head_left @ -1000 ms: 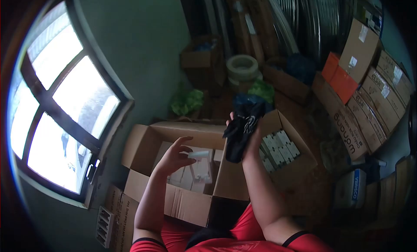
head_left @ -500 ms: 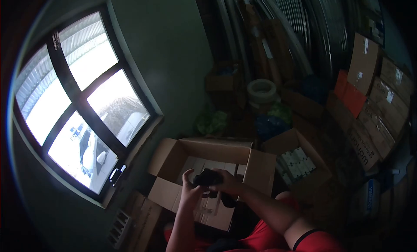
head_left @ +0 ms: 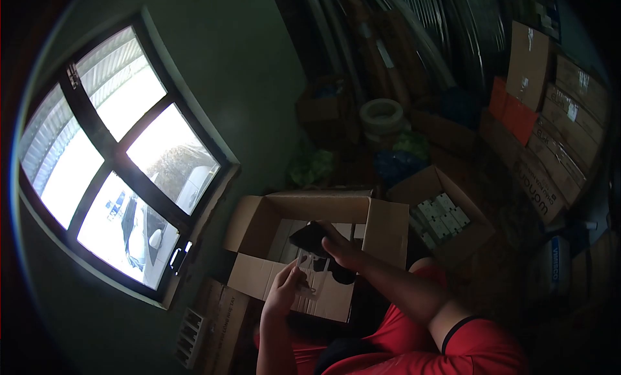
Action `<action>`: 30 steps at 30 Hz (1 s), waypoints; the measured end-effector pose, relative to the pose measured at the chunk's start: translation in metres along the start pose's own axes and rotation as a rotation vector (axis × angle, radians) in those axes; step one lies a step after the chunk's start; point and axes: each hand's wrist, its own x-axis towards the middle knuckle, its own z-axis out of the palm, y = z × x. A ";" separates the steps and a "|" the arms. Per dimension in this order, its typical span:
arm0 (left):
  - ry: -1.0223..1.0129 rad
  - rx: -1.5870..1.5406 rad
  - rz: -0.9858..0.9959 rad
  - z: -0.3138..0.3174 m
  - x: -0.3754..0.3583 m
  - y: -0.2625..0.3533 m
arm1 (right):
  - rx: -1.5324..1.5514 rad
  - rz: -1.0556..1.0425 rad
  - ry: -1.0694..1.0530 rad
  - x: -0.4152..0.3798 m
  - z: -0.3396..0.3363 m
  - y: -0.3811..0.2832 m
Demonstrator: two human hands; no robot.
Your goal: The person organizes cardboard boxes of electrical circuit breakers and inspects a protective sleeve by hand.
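My right hand (head_left: 343,249) grips a dark, angular black object (head_left: 308,238) over the open cardboard box (head_left: 249,268). Another black part (head_left: 339,273) hangs below that hand, its outline lost in the dim light. Lower and to the left, my left hand (head_left: 284,288) is closed, thumb and fingers pinching a thin, clear-looking plastic piece (head_left: 313,286). Inside the box, pale flat cartons show behind the hands. The box flaps are folded outward, and the front one lies under my left hand.
A smaller open box (head_left: 475,233) of white packs (head_left: 443,216) stands to the right. Stacked cartons (head_left: 559,149) rise at far right. White rolls (head_left: 381,116) and plastic bags (head_left: 401,165) sit behind. A window (head_left: 116,155) fills the left wall, with a carton (head_left: 223,317) below.
My left hand has come off the black object and moved down, now pinching the clear piece. My right hand still holds the black object, now turned and higher. The view has shifted slightly.
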 end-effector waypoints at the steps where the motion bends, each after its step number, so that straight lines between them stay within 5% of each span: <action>1: 0.004 0.106 -0.012 0.001 -0.004 0.007 | 0.051 0.060 -0.023 -0.003 -0.003 0.014; 5: -0.018 0.571 0.034 -0.003 -0.003 0.021 | -0.212 0.107 -0.090 -0.010 0.007 0.013; 9: -0.107 0.744 0.124 -0.001 -0.005 0.019 | -0.402 -0.231 0.054 -0.018 0.019 -0.008; 10: -0.130 0.736 0.148 -0.002 -0.003 0.014 | -0.235 -0.019 0.027 -0.022 0.016 -0.005; 11: -0.154 0.725 0.174 -0.004 0.001 0.006 | -0.300 -0.052 -0.091 -0.022 0.016 -0.008; 13: -0.238 0.887 0.601 -0.019 0.014 -0.021 | -0.432 -0.118 -0.325 -0.023 0.016 -0.016; 14: -0.203 0.681 0.432 -0.015 0.012 -0.021 | -0.468 -0.275 -0.357 -0.019 0.018 -0.019; 16: -0.090 0.154 -0.103 0.001 0.001 0.005 | -0.492 -0.246 -0.390 -0.019 0.020 -0.029; 22: 0.034 -0.214 -0.201 0.022 -0.004 0.002 | -0.592 -0.103 -0.012 -0.022 0.026 -0.023; 27: 0.078 -0.058 -0.257 0.023 0.005 0.004 | -0.709 -0.099 0.226 -0.023 0.030 -0.024; 30: 0.025 0.158 -0.270 0.007 0.012 -0.005 | -0.646 -0.091 0.178 -0.018 0.028 -0.020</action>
